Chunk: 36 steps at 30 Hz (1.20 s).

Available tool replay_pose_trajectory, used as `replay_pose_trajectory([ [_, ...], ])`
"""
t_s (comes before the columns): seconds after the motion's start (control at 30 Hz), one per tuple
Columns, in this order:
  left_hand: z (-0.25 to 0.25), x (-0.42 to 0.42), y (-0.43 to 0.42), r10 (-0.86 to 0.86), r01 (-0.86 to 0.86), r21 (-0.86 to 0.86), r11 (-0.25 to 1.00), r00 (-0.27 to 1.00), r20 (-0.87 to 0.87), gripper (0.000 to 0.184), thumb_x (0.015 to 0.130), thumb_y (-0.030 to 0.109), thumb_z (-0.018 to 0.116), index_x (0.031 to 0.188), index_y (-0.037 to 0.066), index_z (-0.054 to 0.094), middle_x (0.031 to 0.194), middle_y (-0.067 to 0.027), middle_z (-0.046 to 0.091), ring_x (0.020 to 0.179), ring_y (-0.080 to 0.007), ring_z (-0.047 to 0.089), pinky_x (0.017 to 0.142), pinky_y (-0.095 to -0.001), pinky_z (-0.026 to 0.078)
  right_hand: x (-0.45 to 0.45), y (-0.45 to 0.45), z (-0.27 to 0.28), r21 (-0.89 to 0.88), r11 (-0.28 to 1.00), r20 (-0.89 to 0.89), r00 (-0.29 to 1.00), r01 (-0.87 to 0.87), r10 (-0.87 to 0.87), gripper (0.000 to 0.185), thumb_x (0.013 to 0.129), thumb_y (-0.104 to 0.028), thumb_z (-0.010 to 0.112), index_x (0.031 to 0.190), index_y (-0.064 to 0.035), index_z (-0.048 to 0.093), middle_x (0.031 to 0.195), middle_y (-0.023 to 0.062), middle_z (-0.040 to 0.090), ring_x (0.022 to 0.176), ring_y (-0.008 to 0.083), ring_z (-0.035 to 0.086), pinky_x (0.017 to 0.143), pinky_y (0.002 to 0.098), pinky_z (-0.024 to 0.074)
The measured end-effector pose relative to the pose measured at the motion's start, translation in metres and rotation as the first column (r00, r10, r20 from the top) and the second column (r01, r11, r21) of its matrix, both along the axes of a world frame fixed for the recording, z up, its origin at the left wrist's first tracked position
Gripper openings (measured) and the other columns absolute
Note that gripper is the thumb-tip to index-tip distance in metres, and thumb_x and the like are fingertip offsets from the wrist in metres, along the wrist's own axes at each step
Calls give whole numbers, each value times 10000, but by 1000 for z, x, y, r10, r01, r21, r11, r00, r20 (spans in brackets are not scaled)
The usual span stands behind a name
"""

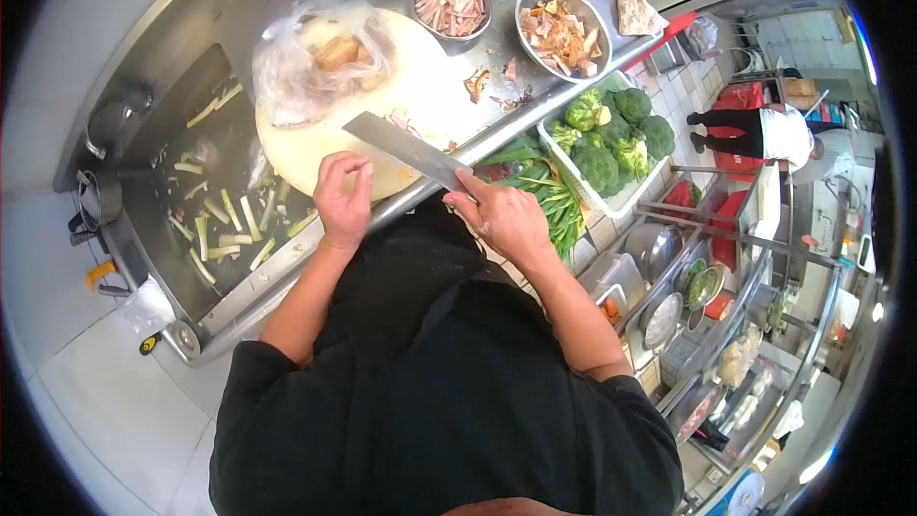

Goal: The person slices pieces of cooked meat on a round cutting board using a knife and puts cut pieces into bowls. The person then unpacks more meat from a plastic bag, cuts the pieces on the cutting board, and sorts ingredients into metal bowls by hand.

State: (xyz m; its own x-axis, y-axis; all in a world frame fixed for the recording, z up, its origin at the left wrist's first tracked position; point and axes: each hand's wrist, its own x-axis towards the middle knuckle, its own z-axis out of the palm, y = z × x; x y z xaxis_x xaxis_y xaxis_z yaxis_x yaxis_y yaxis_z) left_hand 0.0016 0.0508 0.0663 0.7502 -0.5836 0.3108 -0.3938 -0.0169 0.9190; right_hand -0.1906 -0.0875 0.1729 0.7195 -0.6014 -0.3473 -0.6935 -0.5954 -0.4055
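Note:
My right hand (504, 220) is wrapped round the handle of a cleaver (409, 151). Its broad blade points up and left across the near edge of the round cutting board (287, 167). My left hand (344, 203) hovers by the board's near rim, thumb apart from the loosely bent fingers, with nothing visible in it. A few meat scraps (401, 121) lie on the board beyond the blade. Farther back on the board sits a clear plastic bag (287, 67) with brownish pieces of food (336, 53) showing in it.
Behind the board stand a bowl of meat strips (451, 10) and a bowl of chopped browned meat (562, 31). A basin of broccoli (602, 158) and leafy greens (554, 196) are at right. Vegetable stalks (229, 210) litter the sink (205, 86). Another person (764, 134) stands far right.

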Motion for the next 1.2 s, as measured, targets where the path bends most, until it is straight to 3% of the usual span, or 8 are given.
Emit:
replay_pose_trajectory([
  [0.1,18,-3,-9,-64,65,-4,998,996,67,105,919,16,701,1008,-33,675,1000,-141,656,921,-279,640,893,-354,519,-21,-5,-39,-58,997,307,951,56,-35,510,1042,-535,537,1093,-70,741,753,221,709,662,394,695,627,475,545],
  [0.13,13,-2,-13,-61,61,12,998,998,-3,135,926,34,698,1039,-34,673,1029,-151,657,955,-295,640,923,-362,513,-26,-11,-42,210,963,250,942,172,-223,511,1055,-533,517,1017,-64,715,703,187,677,599,343,661,576,441,523],
  [0.23,-43,-3,-37,-28,42,157,987,995,-92,285,944,96,693,1185,-44,632,1170,-197,636,1103,-351,612,1028,-403,469,-33,-36,-31,726,541,-66,826,425,-559,576,1103,-521,404,771,-77,560,561,39,520,420,118,478,395,302,400],
  [0.33,-69,-17,-65,-104,99,363,927,995,-5,547,962,140,676,1432,-60,480,1480,-308,440,1397,-461,404,1184,-515,314,-71,-52,-81,880,196,-190,700,432,-688,625,1085,-593,410,814,-62,594,546,36,502,394,133,463,366,295,399],
  [0.53,-93,-36,-104,-85,16,323,946,976,202,572,973,86,622,1493,-52,430,1600,-336,267,1487,-517,239,1226,-579,220,-55,-42,-111,954,61,-239,865,295,-442,690,1081,-631,370,741,-51,525,551,47,499,421,142,478,403,321,446],
  [0.93,-35,18,-297,-151,163,-2,987,917,370,423,940,52,593,1358,-12,597,1522,-278,443,1449,-446,381,1200,-498,322,-14,-133,-61,923,232,-34,667,306,-744,649,1074,-598,427,758,-46,554,559,63,519,416,174,504,392,343,440],
  [1.07,-79,65,-362,-333,-30,620,784,822,462,427,979,211,601,1383,78,639,1565,-225,464,1461,-453,399,1224,-512,296,-2,-167,-89,891,253,17,529,376,-848,643,1066,-603,447,757,-50,557,550,58,500,401,177,486,389,346,448],
  [1.2,-70,64,-331,-164,1,286,958,823,544,364,955,210,640,1290,79,698,1438,-211,592,1377,-407,508,1163,-475,390,-23,-166,-83,869,278,-4,567,410,-824,651,1076,-600,393,776,-43,548,539,74,514,407,188,496,404,339,434],
])
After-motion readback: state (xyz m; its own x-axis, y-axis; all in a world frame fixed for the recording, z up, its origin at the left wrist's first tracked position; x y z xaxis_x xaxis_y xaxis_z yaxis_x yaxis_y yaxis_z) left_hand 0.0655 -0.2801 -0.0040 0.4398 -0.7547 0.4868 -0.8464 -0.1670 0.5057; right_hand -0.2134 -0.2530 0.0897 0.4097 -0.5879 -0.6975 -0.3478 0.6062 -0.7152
